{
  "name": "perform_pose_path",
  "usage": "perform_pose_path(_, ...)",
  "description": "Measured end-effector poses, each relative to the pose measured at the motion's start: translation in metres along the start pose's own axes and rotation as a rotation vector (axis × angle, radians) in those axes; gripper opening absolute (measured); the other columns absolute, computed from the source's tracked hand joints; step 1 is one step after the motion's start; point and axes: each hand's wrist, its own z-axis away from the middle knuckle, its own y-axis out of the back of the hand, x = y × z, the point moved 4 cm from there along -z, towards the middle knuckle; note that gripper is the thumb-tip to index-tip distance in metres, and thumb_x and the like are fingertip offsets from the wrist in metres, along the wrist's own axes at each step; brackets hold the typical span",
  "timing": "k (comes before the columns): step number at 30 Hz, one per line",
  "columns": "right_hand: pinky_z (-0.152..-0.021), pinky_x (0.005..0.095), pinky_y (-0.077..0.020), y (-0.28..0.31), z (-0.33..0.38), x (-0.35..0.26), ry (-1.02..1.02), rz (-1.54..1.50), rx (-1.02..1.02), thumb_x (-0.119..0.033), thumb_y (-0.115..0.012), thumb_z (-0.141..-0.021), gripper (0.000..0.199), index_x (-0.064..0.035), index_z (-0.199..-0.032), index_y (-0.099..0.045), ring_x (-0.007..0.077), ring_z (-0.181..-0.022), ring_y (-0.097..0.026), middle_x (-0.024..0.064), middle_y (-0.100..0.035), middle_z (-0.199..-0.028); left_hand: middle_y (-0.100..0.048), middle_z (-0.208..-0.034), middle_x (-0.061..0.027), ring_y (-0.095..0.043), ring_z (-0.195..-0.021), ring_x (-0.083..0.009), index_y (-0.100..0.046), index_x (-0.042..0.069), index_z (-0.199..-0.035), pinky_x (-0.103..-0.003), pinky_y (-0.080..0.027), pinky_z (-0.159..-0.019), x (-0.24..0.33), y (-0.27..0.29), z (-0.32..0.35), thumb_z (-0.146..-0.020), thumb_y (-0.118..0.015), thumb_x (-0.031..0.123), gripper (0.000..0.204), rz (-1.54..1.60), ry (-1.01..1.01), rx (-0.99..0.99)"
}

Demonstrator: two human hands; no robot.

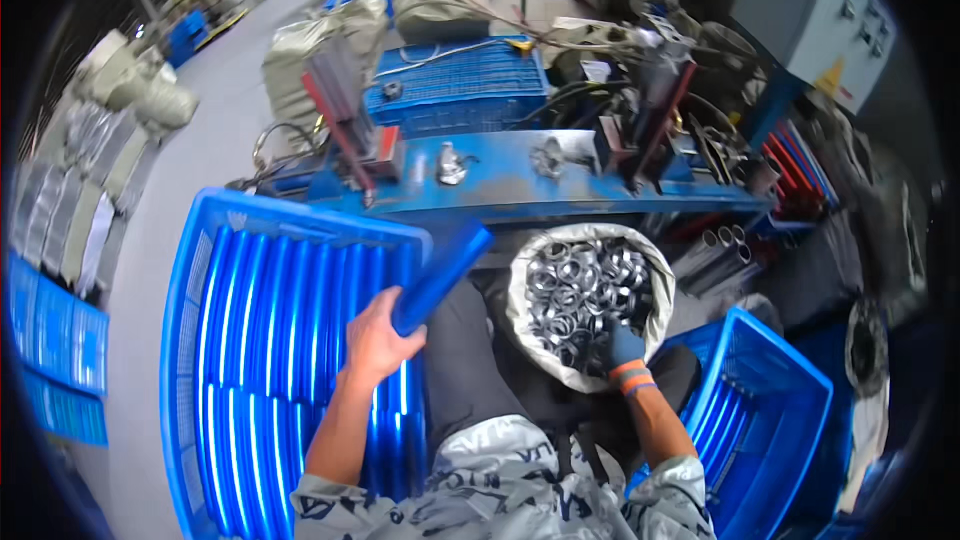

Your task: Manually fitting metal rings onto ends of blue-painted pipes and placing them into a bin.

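My bare left hand (380,338) is wrapped round the lower end of a shiny blue metal tube (445,275), which tilts up and to the right. Below that hand stands a blue crate (190,240) holding rows of similar blue tubes (265,300). My right hand (625,345), in a grey-blue glove with an orange cuff, reaches into an open pale woven sack (520,320) full of small metal rings (585,285). Its fingers are down among the rings and dark, so whether they grip one is hidden.
Ahead is a blue metal workbench (500,165) with upright fixtures at both ends. A second blue crate (790,380) with some blue tubes stands at the right. Behind the bench sits another blue crate (470,85). Grey tubes (725,240) lie right of the sack.
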Motion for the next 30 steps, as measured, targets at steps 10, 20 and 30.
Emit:
perform_pose_path(10, -0.085, 0.0351, -0.0647, 0.104, 0.059, -0.040, -0.378, -2.119, -0.271, -0.025, -0.089, -0.105, 0.030, -0.0039, -0.126, -0.083, 0.0205, -0.093, -0.078, 0.0063, -0.084, -0.112, -0.082, -0.127, -0.0168, -0.080, -0.116, -0.0419, -0.074, 0.010, -0.138, -0.050, -0.065, -0.099, 0.104, -0.053, -0.004, -0.084, -0.086, 0.019, 0.055, -0.014, -0.307, -0.291)
perform_pose_path(20, -0.109, 0.0418, -0.0631, 0.183, 0.057, -0.079, 0.085, -1.578, -0.052, -0.020, -0.077, -0.108, 0.039, -0.0023, -0.143, -0.076, 0.0277, -0.124, -0.079, 0.0136, -0.079, -0.145, -0.075, -0.107, -0.0133, -0.075, -0.103, -0.0388, -0.074, 0.013, -0.138, -0.052, -0.061, -0.089, 0.138, -0.048, -0.005, -0.077, -0.085, 0.018, 0.062, -0.122, -0.513, -0.434)
perform_pose_path(30, -0.117, 0.0389, -0.0579, 0.212, 0.066, -0.099, 0.158, -1.779, -0.197, -0.002, -0.096, -0.091, 0.082, 0.0043, -0.165, -0.060, 0.0207, -0.135, -0.071, 0.0114, -0.073, -0.154, -0.074, -0.103, -0.0131, -0.076, -0.099, -0.0393, -0.077, 0.013, -0.137, -0.052, -0.062, -0.087, 0.117, -0.049, -0.004, -0.075, -0.085, 0.017, 0.063, -0.126, -0.497, -0.416)
